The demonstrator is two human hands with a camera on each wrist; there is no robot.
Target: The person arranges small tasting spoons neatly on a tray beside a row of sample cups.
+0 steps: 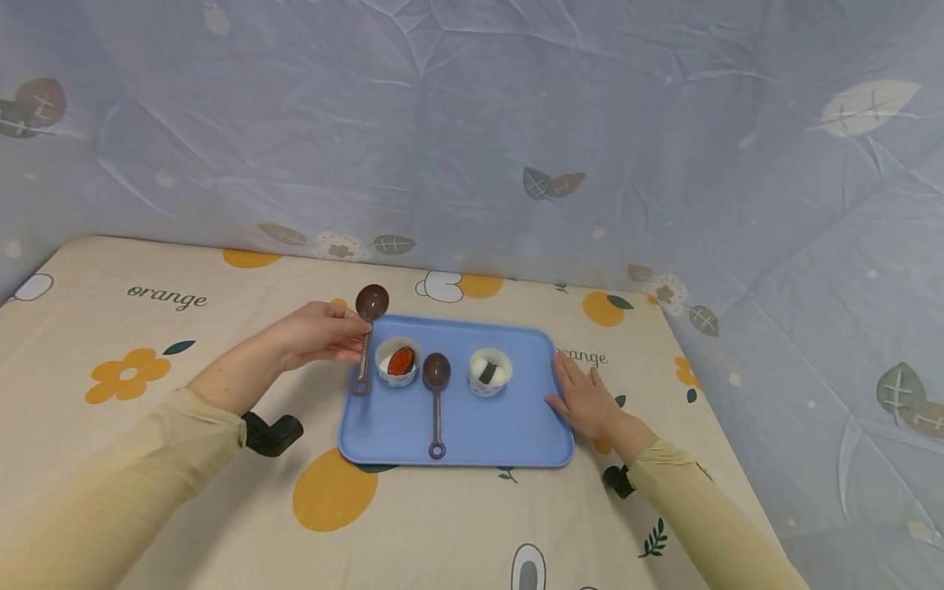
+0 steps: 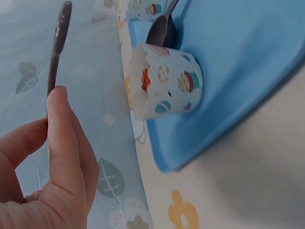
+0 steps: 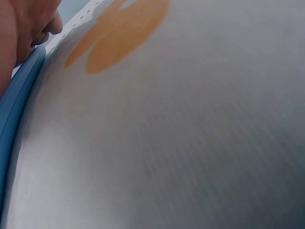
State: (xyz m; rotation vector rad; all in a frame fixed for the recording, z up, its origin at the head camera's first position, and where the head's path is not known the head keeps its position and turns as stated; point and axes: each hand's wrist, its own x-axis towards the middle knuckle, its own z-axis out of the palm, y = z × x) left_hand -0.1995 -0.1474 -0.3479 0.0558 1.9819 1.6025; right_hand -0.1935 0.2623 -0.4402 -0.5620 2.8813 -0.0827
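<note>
My left hand (image 1: 324, 332) pinches a brown spoon (image 1: 365, 352) by its handle, bowl end up, over the left edge of a blue tray (image 1: 516, 434). In the left wrist view, thumb and fingers (image 2: 62, 133) meet on that spoon's handle (image 2: 52, 71). My right hand (image 1: 586, 397) rests on the tray's right rim, fingers fairly straight. Two patterned paper cups stand on the tray: the left cup (image 1: 396, 379) holds a red-topped sushi piece (image 1: 401, 360), the right cup (image 1: 487, 389) a white piece with a black band (image 1: 488, 373). Between them lies a second brown spoon (image 1: 437, 401).
A cream cloth with orange prints (image 1: 335, 492) covers the table under the tray. Behind and to the right hangs a grey-blue leaf-print curtain (image 1: 472, 164). A black wrist device (image 1: 273, 434) sits below my left wrist, another (image 1: 618, 481) by my right.
</note>
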